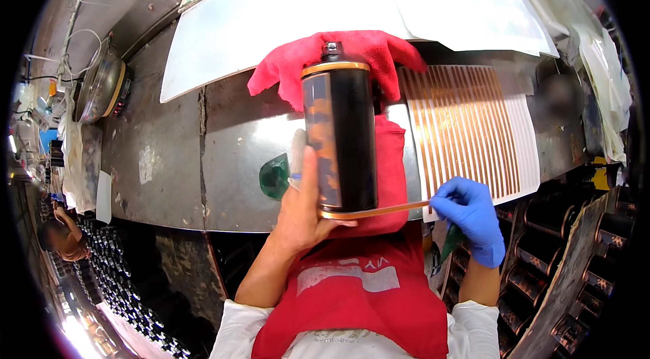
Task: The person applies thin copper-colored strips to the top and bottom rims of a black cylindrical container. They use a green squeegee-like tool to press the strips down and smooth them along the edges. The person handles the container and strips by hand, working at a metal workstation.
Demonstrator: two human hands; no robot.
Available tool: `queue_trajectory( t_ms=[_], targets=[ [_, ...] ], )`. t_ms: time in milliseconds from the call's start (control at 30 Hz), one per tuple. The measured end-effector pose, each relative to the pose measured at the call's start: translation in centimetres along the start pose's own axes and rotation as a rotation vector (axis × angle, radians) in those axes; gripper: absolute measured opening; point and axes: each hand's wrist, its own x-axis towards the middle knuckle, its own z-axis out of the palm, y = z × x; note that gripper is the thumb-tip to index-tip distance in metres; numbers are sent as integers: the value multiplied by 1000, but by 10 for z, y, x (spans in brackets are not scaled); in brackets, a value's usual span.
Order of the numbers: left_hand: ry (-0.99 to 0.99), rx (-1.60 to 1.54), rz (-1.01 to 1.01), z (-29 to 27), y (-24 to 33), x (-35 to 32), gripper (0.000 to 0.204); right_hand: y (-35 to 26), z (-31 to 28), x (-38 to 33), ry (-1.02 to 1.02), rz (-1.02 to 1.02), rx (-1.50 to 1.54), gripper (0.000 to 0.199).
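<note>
A black cylindrical container [357,136] lies in the middle on a red cloth [389,64], with a metal fitting on its far end. A copper-coloured band rings that far end, and an orange-patterned panel runs along its left side. My left hand [301,207], with cloth on one finger, grips the near left edge. My right hand [470,213], in a blue glove, pinches the free end of a copper-coloured strip [393,210]. The strip's other part lies along the container's near rim. A green piece [452,242] shows under my right hand; whether it is held, I cannot tell.
A sheet of copper-coloured strips [467,136] lies at right on the metal table [162,176]. Left of the container is a green flat piece [274,176]. White sheets [291,20] cover the back. Racked dark items [542,271] stand at lower right; another person [68,237] is far left.
</note>
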Motion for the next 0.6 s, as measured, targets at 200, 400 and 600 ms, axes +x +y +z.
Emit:
queue_trajectory(
  t_ms=[200, 400, 600],
  targets=[
    [59, 180, 84, -14, 5, 6, 118, -7, 20, 2, -51, -42, 20, 9],
    [38, 344, 279, -11, 32, 23, 113, -14, 14, -3, -63, 0, 76, 10],
    [61, 303, 227, -7, 22, 18, 115, -7, 24, 7, -86, 10, 55, 10]
  ],
)
